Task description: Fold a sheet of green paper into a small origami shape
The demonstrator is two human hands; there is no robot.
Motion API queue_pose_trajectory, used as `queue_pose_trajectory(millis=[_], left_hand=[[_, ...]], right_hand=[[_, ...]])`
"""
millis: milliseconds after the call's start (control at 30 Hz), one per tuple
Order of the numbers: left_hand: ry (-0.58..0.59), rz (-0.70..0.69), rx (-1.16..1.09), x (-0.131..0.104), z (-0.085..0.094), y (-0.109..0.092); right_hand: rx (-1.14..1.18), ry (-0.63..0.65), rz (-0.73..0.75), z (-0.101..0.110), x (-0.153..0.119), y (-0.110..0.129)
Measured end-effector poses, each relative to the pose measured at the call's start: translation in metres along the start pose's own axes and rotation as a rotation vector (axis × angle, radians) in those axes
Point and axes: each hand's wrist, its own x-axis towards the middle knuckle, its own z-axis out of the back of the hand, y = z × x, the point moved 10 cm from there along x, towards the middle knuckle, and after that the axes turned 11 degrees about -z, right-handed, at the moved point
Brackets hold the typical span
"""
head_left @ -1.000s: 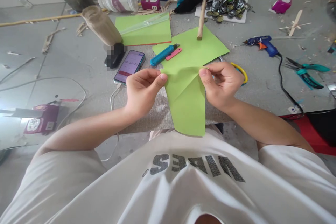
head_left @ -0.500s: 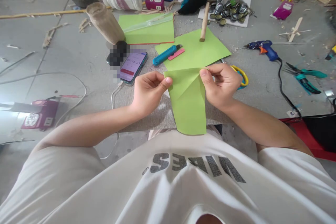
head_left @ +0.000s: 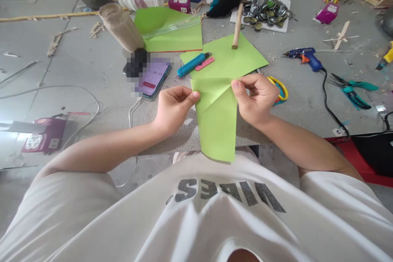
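Paper strip (head_left: 217,127), green, head view: diagonally creased, spanning the table's (head_left: 294,102) near edge. Left hand (head_left: 175,108): fingers pinching left edge; right hand (head_left: 258,98): fingers pinching upper right corner. Likely light, floppy, easily creased; best held by edges. Phone (head_left: 155,77): "38:23" legible, rest masked. Shirt (head_left: 153,221): inverted lettering, apparently "VIBES".

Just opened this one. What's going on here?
A person is holding a piece of green paper with both hands: the left hand pinches its left edge near the top, the right hand its upper right corner. A diagonal crease or bend runs down from the right hand, and the lower end reaches past the table edge. Just beyond, a blue utility knife lies partly on a green sheet, with a phone to the left.
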Motion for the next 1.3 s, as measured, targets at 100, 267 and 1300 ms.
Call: queue_pose_trajectory(millis=[100, 267, 1300], left_hand=[[0.048, 0.054, -0.067, -0.004, -0.008, 0.004], [0.060, 0.095, -0.110, -0.009, -0.014, 0.010], [0.007, 0.227, -0.058, -0.022, -0.013, 0.010]], right_hand=[[0.036, -0.009, 0.007, 0.001, 0.001, 0.002], [-0.018, -0.024, -0.006, 0.002, 0.001, 0.001], [0.173, 0.037, -0.080, 0.006, 0.012, -0.004]])
